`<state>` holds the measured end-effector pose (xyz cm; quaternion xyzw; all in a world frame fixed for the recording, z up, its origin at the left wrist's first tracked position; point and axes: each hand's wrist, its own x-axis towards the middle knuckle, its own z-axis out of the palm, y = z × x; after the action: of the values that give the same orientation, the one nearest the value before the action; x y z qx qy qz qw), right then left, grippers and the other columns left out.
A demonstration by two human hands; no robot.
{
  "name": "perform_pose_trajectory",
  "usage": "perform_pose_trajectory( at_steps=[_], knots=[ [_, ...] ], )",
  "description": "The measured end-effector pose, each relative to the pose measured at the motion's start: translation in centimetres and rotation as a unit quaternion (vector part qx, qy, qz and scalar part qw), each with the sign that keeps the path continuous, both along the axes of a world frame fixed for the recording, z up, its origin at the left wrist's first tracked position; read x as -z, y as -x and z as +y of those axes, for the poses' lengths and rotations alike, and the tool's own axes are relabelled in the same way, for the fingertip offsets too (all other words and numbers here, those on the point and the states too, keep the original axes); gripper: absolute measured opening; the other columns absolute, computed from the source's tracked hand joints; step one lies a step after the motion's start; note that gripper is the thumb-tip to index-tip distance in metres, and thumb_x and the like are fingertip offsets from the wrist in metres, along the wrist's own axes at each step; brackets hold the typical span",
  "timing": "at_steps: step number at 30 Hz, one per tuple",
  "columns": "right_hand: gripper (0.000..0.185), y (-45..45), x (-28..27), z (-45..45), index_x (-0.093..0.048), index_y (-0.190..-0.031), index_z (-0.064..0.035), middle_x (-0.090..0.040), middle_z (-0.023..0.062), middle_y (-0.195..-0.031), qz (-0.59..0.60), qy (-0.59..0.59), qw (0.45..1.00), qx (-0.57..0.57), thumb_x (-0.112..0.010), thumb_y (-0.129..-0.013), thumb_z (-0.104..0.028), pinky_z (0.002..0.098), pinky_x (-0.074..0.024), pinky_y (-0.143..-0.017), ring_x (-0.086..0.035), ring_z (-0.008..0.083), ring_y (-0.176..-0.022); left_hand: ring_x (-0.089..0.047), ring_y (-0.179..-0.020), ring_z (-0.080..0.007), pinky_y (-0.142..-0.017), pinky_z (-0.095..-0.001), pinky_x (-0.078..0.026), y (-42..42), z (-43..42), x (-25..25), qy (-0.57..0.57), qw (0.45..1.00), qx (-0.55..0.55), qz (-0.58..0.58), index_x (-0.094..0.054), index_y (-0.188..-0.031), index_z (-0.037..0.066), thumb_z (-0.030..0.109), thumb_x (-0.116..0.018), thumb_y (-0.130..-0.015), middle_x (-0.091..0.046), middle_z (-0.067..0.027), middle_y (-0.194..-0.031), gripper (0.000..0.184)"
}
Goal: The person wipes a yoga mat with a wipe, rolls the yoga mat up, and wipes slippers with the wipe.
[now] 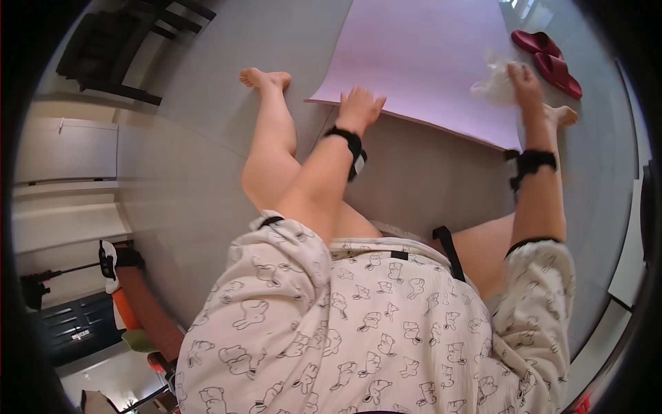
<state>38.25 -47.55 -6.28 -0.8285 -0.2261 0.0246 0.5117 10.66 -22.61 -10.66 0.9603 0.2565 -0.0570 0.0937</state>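
Note:
A pink mat [420,55] lies on the grey floor in front of me, its near edge between my spread legs. My left hand [361,109] rests on or just over that near edge at the mat's left part, fingers apart and holding nothing. Over the mat's right side, my right hand [527,86] has its fingers closed on a crumpled whitish wipe or cloth [495,81], which is blurred. Each wrist wears a black band.
Red slippers [557,74] lie on the floor at the upper right, beside the mat. Dark wooden furniture [114,52] stands at the upper left. A white cabinet [83,148] is at the far left. My bare feet flank the mat.

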Motion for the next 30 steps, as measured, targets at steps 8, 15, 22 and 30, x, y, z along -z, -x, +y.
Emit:
perform_pose_trajectory(
  at_steps=[8,15,22,30],
  knots=[
    [0.044,22.6,9.6,9.1,-0.046,-0.124,-0.0191,-0.059,0.0127,-0.098,0.017,0.362,0.909,-0.208,-0.053,-0.083,-0.035,0.0446,-0.0387,-0.085,-0.054,0.0303,-0.097,-0.019,-0.133,-0.0294,-0.107,-0.0475,-0.017,7.5,-2.9,9.9,0.077,0.996,-0.008,0.041,-0.024,-0.136,0.001,0.025,-0.040,-0.087,-0.016,-0.0166,-0.145,0.058],
    [0.052,22.4,14.6,10.5,-0.035,-0.133,-0.0221,-0.030,0.0116,-0.138,-0.136,0.340,0.926,-0.096,-0.046,-0.085,-0.041,0.0504,-0.0125,-0.105,-0.022,0.0304,-0.131,-0.013,-0.135,-0.0317,-0.108,-0.0445,-0.016,7.3,-3.7,9.7,0.094,0.994,-0.017,0.058,-0.020,-0.136,-0.004,0.022,-0.043,-0.085,-0.010,-0.0205,-0.145,0.062],
    [0.063,16.2,16.7,-2.8,-0.023,-0.140,-0.0175,-0.022,0.0151,-0.143,-0.167,0.470,0.866,-0.041,-0.041,-0.080,-0.022,0.0511,-0.0152,-0.106,-0.016,0.0304,-0.134,-0.011,-0.135,-0.0312,-0.108,-0.0432,-0.016,6.8,-3.4,7.5,0.095,0.988,0.007,0.120,-0.017,-0.137,-0.004,0.023,-0.044,-0.084,-0.009,-0.0206,-0.145,0.065],
    [0.064,19.8,17.9,4.9,-0.025,-0.135,0.0025,-0.020,0.0182,-0.143,-0.088,0.417,0.903,-0.060,-0.040,-0.082,-0.029,0.0450,-0.0098,-0.109,-0.013,0.0294,-0.135,-0.016,-0.134,-0.0303,-0.107,-0.0447,-0.020,7.6,-2.6,7.6,0.115,0.989,0.033,0.092,-0.024,-0.136,-0.001,0.015,-0.045,-0.080,-0.013,-0.0183,-0.145,0.063]
  ],
)
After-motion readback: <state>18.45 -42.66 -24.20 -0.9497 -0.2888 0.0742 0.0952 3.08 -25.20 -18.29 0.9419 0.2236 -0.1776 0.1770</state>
